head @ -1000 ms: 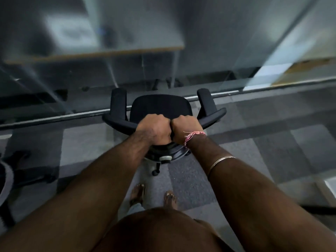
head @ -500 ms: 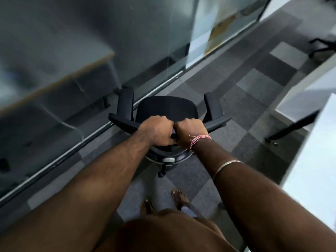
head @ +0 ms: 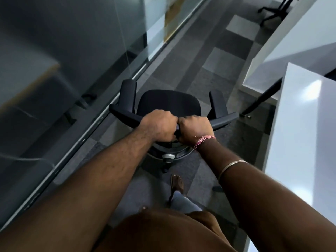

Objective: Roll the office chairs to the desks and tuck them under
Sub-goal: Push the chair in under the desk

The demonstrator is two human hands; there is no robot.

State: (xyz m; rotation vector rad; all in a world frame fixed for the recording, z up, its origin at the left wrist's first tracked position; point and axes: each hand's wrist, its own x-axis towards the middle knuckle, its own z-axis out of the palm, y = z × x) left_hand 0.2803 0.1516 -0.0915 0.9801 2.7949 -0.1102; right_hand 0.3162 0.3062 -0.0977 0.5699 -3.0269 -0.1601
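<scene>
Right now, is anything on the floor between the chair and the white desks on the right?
Nothing visible. Both hands, left hand and right hand, grip the chair back; bare carpet lies ahead, and the nearest white desk sits close on its right.

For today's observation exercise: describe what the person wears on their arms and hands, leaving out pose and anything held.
Both forearms are bare, with no sleeves or gloves in view. The right hand has a pink frayed thread band at the wrist, and a thin metal bangle sits further up that forearm. The left hand and its arm carry nothing.
</scene>
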